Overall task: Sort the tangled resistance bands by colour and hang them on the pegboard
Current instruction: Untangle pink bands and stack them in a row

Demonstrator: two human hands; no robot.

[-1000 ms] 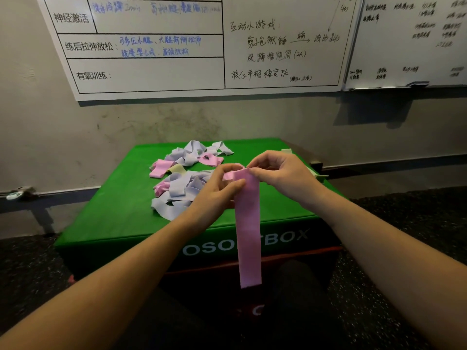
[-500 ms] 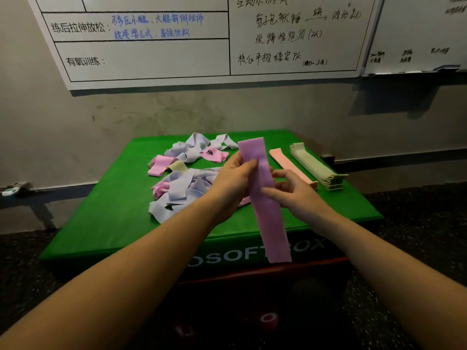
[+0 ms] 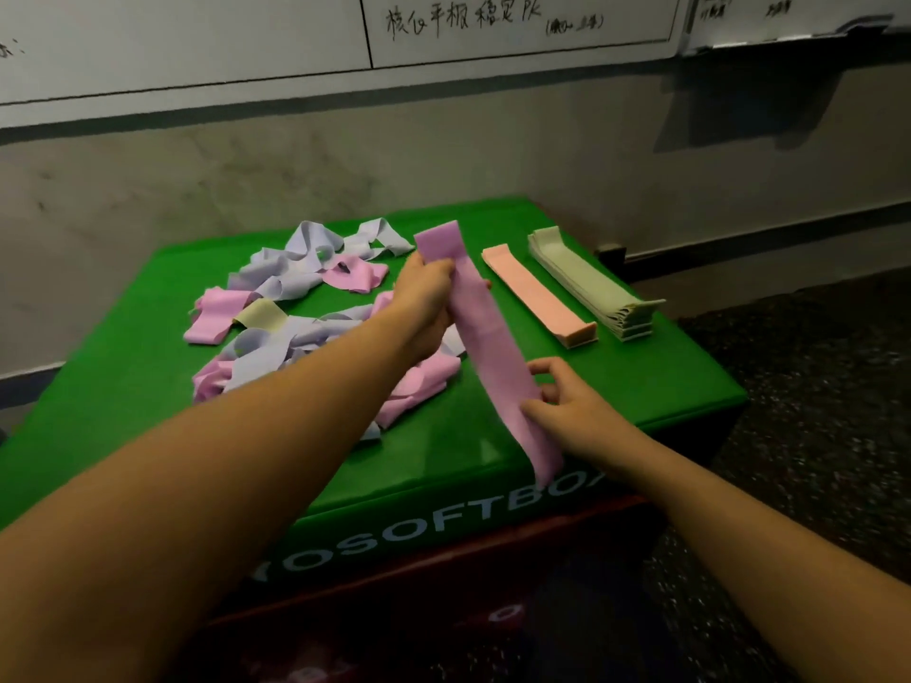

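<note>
Two hands point(image 3: 429, 298), one soft box point(image 3: 148, 386)

- The green box point(image 3: 123, 386) carries white capital letters along its front face, below its near edge; "OSOFTBO" can be read, with the ends cut off by an arm and a pink band point(image 3: 493, 347).
- The whiteboard point(image 3: 197, 37) on the wall shows handwritten black Chinese characters ending in "PK", then a small bracketed note too blurred to read.

Tangled bands point(image 3: 296, 308) crowd box top point(image 3: 443, 436) left; stacks point(image 3: 581, 288) right; bare front strip.
</note>
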